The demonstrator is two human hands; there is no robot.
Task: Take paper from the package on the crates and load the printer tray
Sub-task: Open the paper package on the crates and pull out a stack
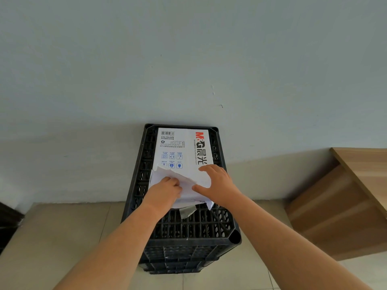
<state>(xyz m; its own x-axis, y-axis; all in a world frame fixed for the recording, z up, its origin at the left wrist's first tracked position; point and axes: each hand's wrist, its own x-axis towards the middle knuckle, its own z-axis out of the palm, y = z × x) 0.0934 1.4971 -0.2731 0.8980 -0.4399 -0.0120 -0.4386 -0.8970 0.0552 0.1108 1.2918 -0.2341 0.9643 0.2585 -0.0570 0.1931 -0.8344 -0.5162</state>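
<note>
Package (181, 151) of white paper lies torn open at its near end on black crates (188, 227); left hand (165, 190) pinches the torn wrapper, right hand (217, 185) rests spread on it.

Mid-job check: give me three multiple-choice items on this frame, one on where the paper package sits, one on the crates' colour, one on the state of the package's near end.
1. Where is the paper package?
A. on the floor
B. on top of the crates
C. on the wooden furniture

2. What colour are the crates?
A. black
B. blue
C. white

3. What state is the package's near end in?
A. sealed
B. taped over
C. torn open

Answers:
1. B: it lies flat on the top crate, against the wall.
2. A: the lattice plastic is black.
3. C: the wrapper is ragged there, with the left hand and right hand both on it.
</note>
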